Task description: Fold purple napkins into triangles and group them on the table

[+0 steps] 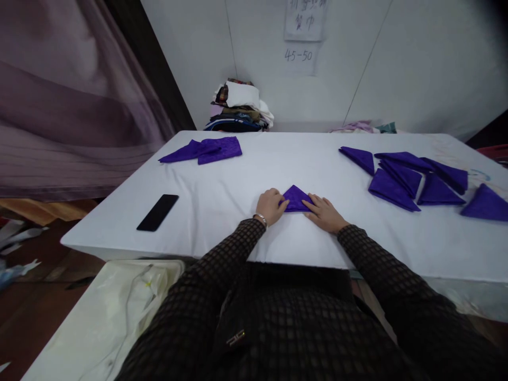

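Sleeves: dark checked sleeves fill the bottom of the view and run forward from the body to both hands.
Bracelet: a thin silver bracelet sits on the left wrist, just behind the hand.
Left hand: the left hand rests on the table with its fingers curled narrow and their tips at the napkin's left corner; I cannot tell whether they pinch the cloth or only press on it.
Right hand: the right hand lies flat, palm down, with its fingers stretched wide and resting on the napkin's right edge.
Napkin: the purple napkin is folded into a small triangle, point away from the body. It lies between the two hands and touches both.
Table: the white table carries the hands close to its near edge.
Phone: a black phone lies face down, well to the left of the left hand.
Flat cloths: two purple cloths lie overlapped, far ahead and left of the left hand.
Folded triangles: a cluster of purple triangles lies to the right of the right hand, some overlapping.
Fabric stack: mixed folded fabrics are piled beyond the table's far edge, ahead of the left hand.
Notice: a paper notice hangs on the wall straight ahead of the hands.
Curtain: a mauve curtain hangs far left.
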The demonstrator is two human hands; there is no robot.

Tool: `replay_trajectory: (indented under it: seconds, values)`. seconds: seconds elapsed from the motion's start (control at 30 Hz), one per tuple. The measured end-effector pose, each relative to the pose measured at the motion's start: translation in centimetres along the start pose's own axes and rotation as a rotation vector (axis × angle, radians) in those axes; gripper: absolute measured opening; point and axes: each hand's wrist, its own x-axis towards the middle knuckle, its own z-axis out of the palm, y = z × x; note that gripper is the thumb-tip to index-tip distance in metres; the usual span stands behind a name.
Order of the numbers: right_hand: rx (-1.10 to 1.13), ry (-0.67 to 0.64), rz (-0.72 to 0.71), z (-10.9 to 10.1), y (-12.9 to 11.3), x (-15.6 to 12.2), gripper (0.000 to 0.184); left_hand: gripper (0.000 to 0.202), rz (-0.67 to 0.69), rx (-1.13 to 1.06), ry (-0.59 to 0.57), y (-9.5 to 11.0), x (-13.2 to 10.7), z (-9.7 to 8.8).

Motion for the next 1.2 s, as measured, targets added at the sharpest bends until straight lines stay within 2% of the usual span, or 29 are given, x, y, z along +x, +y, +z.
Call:
replay_trajectory:
  seconds: [0.1, 0.2, 0.3, 0.53, 0.73, 0.83, 0.9, 0.97, 1.03, 1.1, 1.2]
  values:
    - [-0.005, -0.005, -0.004, 0.1, 0.0, 0.1, 0.055, 0.038, 0.100, -0.007, 0.017, 3.6, 2.5, 2.0]
    - [-0.006, -0.012, -0.003, 0.0, -0.1, 0.1, 0.053, 0.053, 0.063, 0.052, -0.105, 5.4, 3.6, 4.0]
    - [-0.007, -0.016, 0.010, -0.1, -0.2, 0.1, 0.054, 0.067, -0.062, 0.100, -0.234, 4.8, 3.2, 5.3]
    - [0.003, -0.009, 0.011, -0.2, -0.4, 0.0, 0.055, 0.087, -0.214, 0.148, -0.277, 1.5, 0.8, 4.4]
    - [0.001, 0.019, -0.005, 0.0, -0.4, -0.1, 0.055, 0.081, -0.283, 0.130, -0.304, -0.1, -0.4, 3.7]
    - [0.002, 0.030, -0.009, 0.0, -0.3, -0.1, 0.055, 0.077, -0.338, 0.107, -0.328, 0.1, 0.0, 3.0]
    - [0.001, 0.028, -0.007, 0.0, -0.4, -0.1, 0.055, 0.074, -0.367, 0.133, -0.287, 0.8, 0.6, 2.4]
    - [-0.002, 0.026, -0.004, 0.0, -0.6, -0.1, 0.055, 0.068, -0.286, 0.178, -0.209, 1.7, 1.3, 2.1]
    - [-0.005, 0.026, 0.002, 0.0, -0.7, 0.0, 0.054, 0.063, -0.115, 0.194, -0.188, 2.4, 1.7, 2.3]
    - [-0.001, 0.026, 0.003, 0.0, -0.7, 0.0, 0.054, 0.063, -0.010, 0.176, -0.257, 2.6, 1.9, 3.0]
    - [0.029, -0.003, 0.002, -0.1, -0.4, -0.1, 0.055, 0.066, -0.007, 0.148, -0.344, 2.1, 1.7, 4.1]
